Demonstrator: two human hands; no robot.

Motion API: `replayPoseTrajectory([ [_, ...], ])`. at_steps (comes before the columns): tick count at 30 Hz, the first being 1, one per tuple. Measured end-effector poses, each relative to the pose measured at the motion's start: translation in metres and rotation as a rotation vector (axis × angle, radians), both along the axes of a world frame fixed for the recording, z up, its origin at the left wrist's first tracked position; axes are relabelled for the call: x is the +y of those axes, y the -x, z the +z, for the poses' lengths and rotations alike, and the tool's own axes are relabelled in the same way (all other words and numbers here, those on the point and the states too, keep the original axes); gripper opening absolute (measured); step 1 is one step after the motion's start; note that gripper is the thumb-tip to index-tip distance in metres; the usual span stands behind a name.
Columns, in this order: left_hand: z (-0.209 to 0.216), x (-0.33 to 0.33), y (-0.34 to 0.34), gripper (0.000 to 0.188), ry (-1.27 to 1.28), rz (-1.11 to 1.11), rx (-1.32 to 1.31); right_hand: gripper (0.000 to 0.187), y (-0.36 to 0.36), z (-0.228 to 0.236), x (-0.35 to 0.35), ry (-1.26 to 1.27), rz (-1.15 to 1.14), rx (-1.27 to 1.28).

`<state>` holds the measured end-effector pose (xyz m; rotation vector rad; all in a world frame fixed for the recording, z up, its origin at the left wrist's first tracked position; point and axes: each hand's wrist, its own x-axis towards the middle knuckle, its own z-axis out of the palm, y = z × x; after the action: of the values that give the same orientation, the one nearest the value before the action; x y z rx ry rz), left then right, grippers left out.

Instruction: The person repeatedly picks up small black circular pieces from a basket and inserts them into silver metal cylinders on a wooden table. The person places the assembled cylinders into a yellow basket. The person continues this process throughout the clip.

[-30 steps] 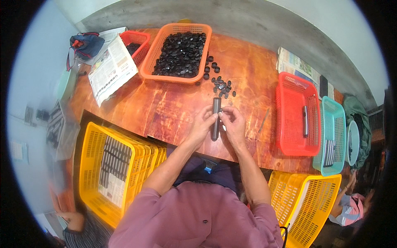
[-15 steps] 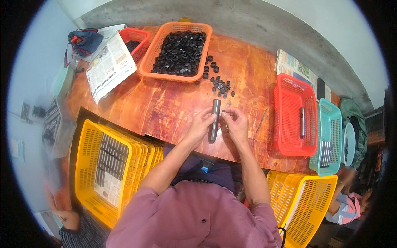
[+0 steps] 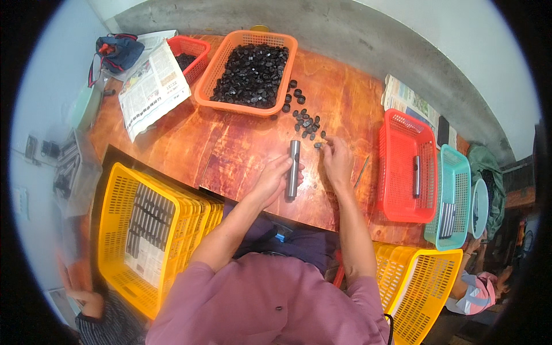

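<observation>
A grey metal tube with a dark slot or mark near its far end stands out from my left hand, whose fingers are wrapped round it. To its right, my right hand is closed at the fingertips on a small dark plug at the near edge of a scattered pile. That pile of small black plugs lies loose on the wooden table. Larger round black caps lie a bit farther off, beside an orange basket heaped with more black pieces.
On the right stand a red basket with one tube and a teal basket with several. A thin rod lies near my right hand. Yellow crates flank me, the left one holding tubes. Newspaper covers the far left. Other people are at both sides.
My right hand has left the tube and moved away to the small black plugs. My left hand has shifted slightly left with the tube, and the slot or mark now shows.
</observation>
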<state>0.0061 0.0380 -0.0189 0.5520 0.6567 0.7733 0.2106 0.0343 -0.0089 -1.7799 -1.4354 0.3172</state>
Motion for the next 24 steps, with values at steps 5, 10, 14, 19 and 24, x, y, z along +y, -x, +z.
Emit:
replayPoseTrajectory([
  [5,-0.003,0.001,0.001,0.029,0.002,-0.024,-0.015,0.023,-0.015,0.001,0.029,-0.027,-0.032,-0.112],
  [10,-0.003,0.002,0.001,0.030,-0.030,-0.036,-0.018,0.015,-0.017,0.004,0.038,0.047,0.079,-0.269],
  [14,-0.003,-0.001,0.002,0.032,-0.005,-0.036,-0.018,0.013,-0.020,-0.005,0.029,-0.099,0.098,-0.286],
  [19,-0.008,0.002,0.002,0.035,-0.016,-0.074,-0.039,0.019,-0.028,0.008,0.012,0.241,0.046,-0.033],
  [24,-0.013,0.007,0.007,0.036,0.018,-0.112,-0.118,0.024,-0.026,0.016,0.009,0.286,0.079,-0.041],
])
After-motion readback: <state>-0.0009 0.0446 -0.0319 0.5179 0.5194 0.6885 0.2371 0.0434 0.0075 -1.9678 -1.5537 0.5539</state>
